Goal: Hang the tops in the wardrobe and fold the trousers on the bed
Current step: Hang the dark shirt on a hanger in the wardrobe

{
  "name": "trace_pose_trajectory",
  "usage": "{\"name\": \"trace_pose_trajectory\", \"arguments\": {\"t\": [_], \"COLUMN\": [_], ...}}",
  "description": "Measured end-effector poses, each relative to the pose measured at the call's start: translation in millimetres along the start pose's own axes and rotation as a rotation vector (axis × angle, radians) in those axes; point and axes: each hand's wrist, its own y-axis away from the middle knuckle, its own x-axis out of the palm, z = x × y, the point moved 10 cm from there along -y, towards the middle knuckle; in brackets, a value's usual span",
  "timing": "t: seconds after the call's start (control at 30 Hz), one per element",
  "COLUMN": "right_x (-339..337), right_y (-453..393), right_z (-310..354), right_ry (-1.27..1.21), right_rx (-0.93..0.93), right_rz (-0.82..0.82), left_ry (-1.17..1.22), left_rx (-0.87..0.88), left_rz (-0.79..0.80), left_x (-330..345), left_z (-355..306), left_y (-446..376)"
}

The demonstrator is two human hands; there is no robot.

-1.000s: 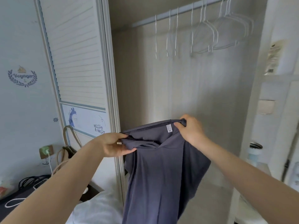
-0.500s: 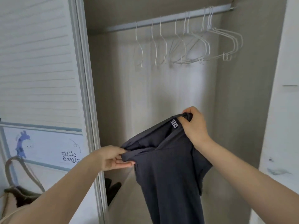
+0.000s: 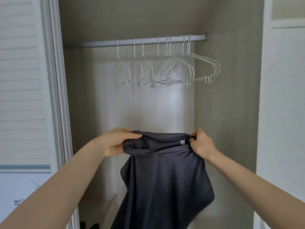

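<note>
We now face the open wardrobe (image 3: 231,113) squarely, its rail (image 3: 145,41) of white wire hangers (image 3: 166,68) lower in view than half a second ago; our left hand (image 3: 115,142) grips one end of the dark grey top (image 3: 161,179), raised level with our right hand (image 3: 200,142), which pinches the other beside a small label; the garment hangs below the hangers, well apart from them.

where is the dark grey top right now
In the head view the dark grey top hangs centre frame before the open wardrobe, gripped by the left hand and right hand, below the white hangers.
</note>
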Motion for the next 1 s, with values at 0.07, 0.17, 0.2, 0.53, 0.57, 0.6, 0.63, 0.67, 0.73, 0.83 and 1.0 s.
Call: {"name": "trace_pose_trajectory", "arguments": {"t": [0.07,0.17,0.2,0.53,0.57,0.6,0.63,0.67,0.73,0.83,1.0], "right_x": [5,19,17,-157,-170,-181,-188,-195,-203,-206,-200], "right_y": [-4,0,0,-99,-106,-115,-126,-139,-168,-205,-248], "right_z": [-1,13,23,170,179,187,192,194,190,179,162], "right_ry": [0.124,0.227,0.243,0.014,0.046,0.085,0.13,0.173,0.243,0.306,0.22], "right_rx": [0.035,0.105,0.11,-0.37,-0.38,-0.386,-0.378,-0.351,-0.27,-0.202,-0.13], "right_rz": [0.085,0.358,0.414,-0.561,-0.626,-0.677,-0.708,-0.718,-0.703,-0.605,-0.449], "left_ry": [0.081,0.219,0.225,0.088,0.066,0.04,0.008,-0.031,-0.109,-0.201,-0.258], "left_rx": [0.041,0.053,0.053,0.234,0.264,0.296,0.334,0.376,0.45,0.501,0.513], "left_rz": [-0.078,-0.148,-0.169,-0.34,-0.351,-0.368,-0.391,-0.418,-0.463,-0.507,-0.512], "left_x": [-11,-17,-17,-20,-21,-23,-25,-27,-31,-39,-47], "left_z": [-13,-28,-32,-81,-86,-91,-97,-103,-115,-128,-137], "left_y": [-13,-34,-42,-105,-110,-116,-121,-124,-133,-146,-162]}}
